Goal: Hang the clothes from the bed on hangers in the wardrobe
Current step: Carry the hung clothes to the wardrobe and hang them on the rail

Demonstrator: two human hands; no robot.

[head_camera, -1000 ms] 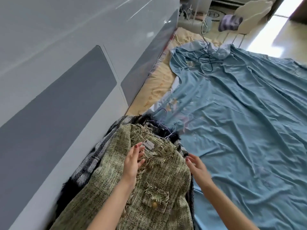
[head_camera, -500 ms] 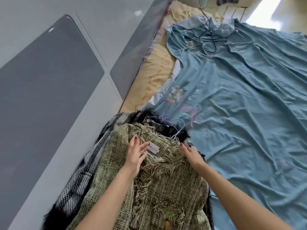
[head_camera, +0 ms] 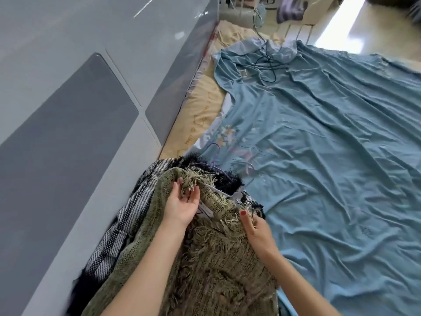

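While the green tweed jacket (head_camera: pixel 211 265) was pinched at its fringed collar by left hand (head_camera: pixel 182 205) and right hand (head_camera: pixel 256 231), it was judged soft, bulky; shoulders recommended.

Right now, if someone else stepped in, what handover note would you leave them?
Left hand: grips the fringed collar of the green tweed jacket.
Right hand: pinches the jacket's other collar edge.
The jacket tops a pile on the bed's blue sheet, over a black-and-white woven garment. Purple hangers lie at the pile's far end.
Done: nothing visibly hung.
Left: hang every piece in the wardrobe.
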